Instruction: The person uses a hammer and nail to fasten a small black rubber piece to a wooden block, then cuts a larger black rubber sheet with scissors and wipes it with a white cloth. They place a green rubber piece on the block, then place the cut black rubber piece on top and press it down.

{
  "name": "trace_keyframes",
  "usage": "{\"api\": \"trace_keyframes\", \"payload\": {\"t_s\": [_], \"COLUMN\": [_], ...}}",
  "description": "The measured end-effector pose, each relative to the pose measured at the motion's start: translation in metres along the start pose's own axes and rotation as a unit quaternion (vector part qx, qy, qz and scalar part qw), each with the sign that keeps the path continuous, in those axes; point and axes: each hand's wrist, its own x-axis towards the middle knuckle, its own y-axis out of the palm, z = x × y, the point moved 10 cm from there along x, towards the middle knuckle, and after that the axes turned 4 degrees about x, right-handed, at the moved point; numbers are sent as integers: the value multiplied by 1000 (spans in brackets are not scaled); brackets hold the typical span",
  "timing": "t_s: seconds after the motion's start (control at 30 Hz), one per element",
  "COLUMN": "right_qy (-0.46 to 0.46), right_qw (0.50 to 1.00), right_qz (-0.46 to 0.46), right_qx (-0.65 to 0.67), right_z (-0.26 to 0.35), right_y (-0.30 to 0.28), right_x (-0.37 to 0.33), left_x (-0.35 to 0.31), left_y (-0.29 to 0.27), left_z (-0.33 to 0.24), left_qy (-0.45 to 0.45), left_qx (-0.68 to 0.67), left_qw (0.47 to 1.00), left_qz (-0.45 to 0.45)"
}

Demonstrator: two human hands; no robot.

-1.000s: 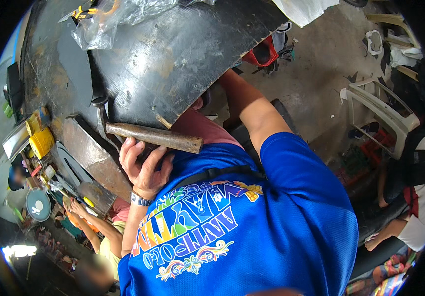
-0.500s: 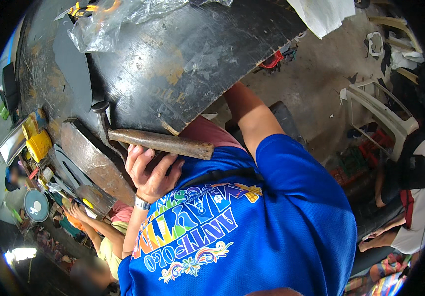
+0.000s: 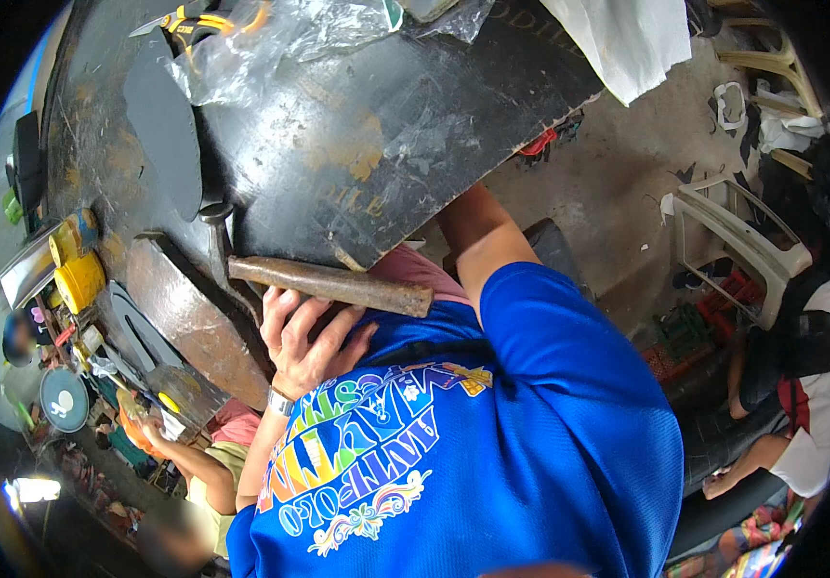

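My left hand (image 3: 311,339), with a metal-band watch at the wrist, is at the near edge of the dark table (image 3: 289,154). Its fingers are curled just below the wooden handle (image 3: 338,284) of a hammer, touching or nearly touching it. What lies inside the fingers is dark and hidden. The hammer's worn metal head (image 3: 216,223) rests at the table's edge, and the handle crosses above my knuckles. My right forearm (image 3: 477,226) reaches down past the table edge, and the hand is out of sight beneath it.
A dark grey flat cut piece (image 3: 162,135), crumpled clear plastic (image 3: 251,58) and a yellow-and-black cutter (image 3: 188,24) lie on the table. A rusty metal block (image 3: 193,308) and yellow container (image 3: 79,281) stand left. Co-workers sit on both sides. A white chair (image 3: 747,241) is at right.
The whole view has shifted slightly, so the table and hammer appear farther right and lower. My left hand keeps its place by the handle. The left co-worker's arms have moved.
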Motion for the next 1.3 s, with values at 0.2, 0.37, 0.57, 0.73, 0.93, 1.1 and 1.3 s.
{"api": "trace_keyframes", "payload": {"t_s": [0.2,0.37,0.57,0.73,0.93,1.1,1.3], "right_qy": [-23,-50,-46,-43,-41,-39,-53], "right_qw": [998,995,991,987,984,982,982], "right_qz": [-44,-81,-101,-121,-128,-126,-124], "right_qx": [-28,-39,-77,-96,-118,-133,-134], "right_z": [-17,-38,-47,-51,-48,-49,-41], "right_y": [9,24,6,5,-3,-3,-6], "right_x": [-19,-24,-36,-39,-36,-31,-28], "left_x": [2,3,2,0,-3,-3,-1], "left_y": [2,1,2,2,3,4,4], "left_z": [4,4,4,5,6,2,2], "left_qy": [-29,-28,-33,-23,-12,25,27], "left_qx": [-13,-30,-28,-38,-33,-22,-44], "left_qw": [999,999,999,999,999,999,998], "left_qz": [13,-9,-11,-15,-25,-3,33]}}
